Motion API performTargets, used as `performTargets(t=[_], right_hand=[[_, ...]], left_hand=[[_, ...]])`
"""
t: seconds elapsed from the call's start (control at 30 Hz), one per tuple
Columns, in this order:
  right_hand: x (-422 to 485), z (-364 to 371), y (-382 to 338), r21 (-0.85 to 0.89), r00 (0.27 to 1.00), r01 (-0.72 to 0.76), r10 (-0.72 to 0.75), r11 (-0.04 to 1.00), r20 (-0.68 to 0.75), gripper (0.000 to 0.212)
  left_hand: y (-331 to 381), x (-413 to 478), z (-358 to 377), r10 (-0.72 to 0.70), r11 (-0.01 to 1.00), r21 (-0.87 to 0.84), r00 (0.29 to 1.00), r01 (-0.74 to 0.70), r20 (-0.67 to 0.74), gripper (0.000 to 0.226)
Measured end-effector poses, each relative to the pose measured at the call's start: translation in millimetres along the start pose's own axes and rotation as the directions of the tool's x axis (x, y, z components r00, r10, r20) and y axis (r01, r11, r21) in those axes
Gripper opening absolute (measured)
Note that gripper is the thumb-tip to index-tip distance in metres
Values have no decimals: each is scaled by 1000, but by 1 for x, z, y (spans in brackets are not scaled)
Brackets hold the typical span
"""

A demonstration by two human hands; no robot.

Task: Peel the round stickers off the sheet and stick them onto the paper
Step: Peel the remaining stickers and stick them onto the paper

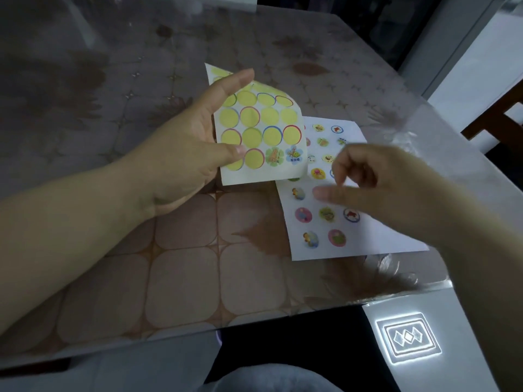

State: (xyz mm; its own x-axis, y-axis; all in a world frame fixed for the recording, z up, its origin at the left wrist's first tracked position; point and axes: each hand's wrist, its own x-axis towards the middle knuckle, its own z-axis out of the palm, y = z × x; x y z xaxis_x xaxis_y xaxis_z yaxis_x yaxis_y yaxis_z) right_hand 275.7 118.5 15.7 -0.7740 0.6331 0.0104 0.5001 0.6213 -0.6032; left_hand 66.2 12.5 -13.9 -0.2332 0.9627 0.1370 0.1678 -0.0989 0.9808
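Your left hand (181,154) grips the sticker sheet (260,131) by its lower left edge, thumb on the face, raised and curled above the tabletop (181,273). The sheet looks thin, glossy and limp; the two round stickers (274,157) left in its bottom row are best lifted by a nail under the rim. Your right hand (376,188) hovers over the flat white paper (368,236), fingers (339,171) loosely curled, nothing visible between them.
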Motion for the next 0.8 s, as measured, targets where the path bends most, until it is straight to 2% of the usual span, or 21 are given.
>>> performTargets(t=[0.13, 0.23, 0.33, 0.4, 0.5, 0.63, 0.8], right_hand=[[19, 14, -19, -16, 951, 199, -197, 980, -238, 14], [30, 32, -17, -17, 922, 211, -205, 977, -330, 21], [33, 39, -15, 173, 953, 131, -75, 976, -295, 30], [30, 38, -16, 244, 963, 145, -80, 959, -258, 29], [26, 41, -21, 187, 950, 226, -174, 956, -257, 19], [26, 44, -21, 225, 933, 292, -225, 930, -280, 16], [29, 46, -17, 182, 881, 325, -226, 928, -416, 21]], left_hand=[[6, -3, 8, -24, 993, -116, 1000, 23, -8, 72], [6, -2, 5, -29, 983, -182, 1000, 26, -11, 71], [4, -2, 3, -26, 981, -190, 1000, 26, -2, 73], [2, -2, 3, -23, 982, -189, 1000, 25, 13, 72], [2, -2, 6, 22, 990, -141, 999, -19, 25, 71], [1, 0, 7, 94, 995, -28, 995, -95, -26, 75], [3, 0, 7, 124, 992, -21, 990, -126, -65, 69]])
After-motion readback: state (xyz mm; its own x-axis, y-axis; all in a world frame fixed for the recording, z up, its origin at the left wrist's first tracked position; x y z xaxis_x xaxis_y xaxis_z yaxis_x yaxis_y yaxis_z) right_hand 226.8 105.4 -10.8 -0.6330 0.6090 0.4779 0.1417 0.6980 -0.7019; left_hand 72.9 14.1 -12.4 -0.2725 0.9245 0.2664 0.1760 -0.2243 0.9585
